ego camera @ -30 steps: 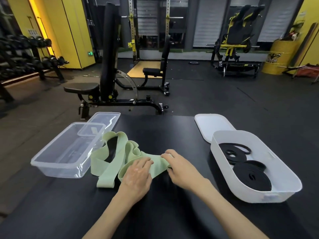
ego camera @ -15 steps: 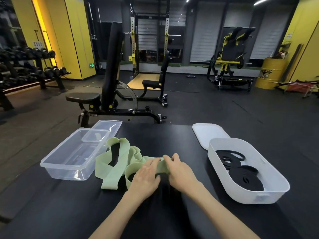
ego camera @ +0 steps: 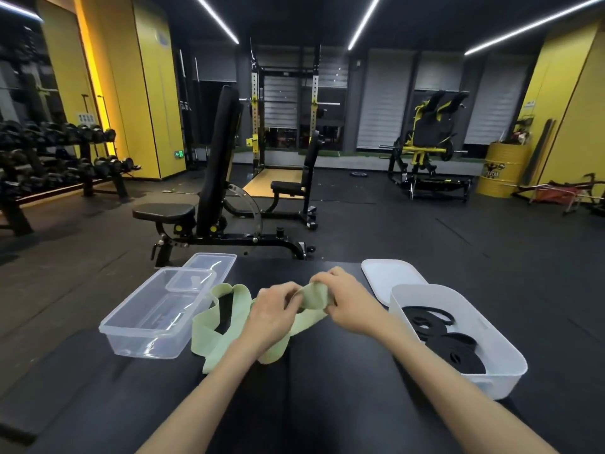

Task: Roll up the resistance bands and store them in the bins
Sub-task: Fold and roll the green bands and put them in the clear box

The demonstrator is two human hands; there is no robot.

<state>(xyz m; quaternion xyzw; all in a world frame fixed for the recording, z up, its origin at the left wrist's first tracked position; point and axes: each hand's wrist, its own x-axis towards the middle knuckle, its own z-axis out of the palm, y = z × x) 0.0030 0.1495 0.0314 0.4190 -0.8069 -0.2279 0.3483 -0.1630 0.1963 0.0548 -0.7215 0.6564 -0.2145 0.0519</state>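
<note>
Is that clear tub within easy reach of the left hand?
Probably yes: the clear tub lies open beside the left hand, only loose green band between, though that hand grips the band.

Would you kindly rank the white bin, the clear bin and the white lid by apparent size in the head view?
Largest: white bin and clear bin, roughly alike; the white one sits nearer, so unranked.
Then the white lid, partly hidden behind it.

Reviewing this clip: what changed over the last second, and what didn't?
The left hand and right hand, earlier pressing the end of the green band against the table, have lifted it and now pinch it, bunched into a starting roll. The band's loose loops shifted slightly. The clear bin, the white bin and the black bands stayed put.
</note>
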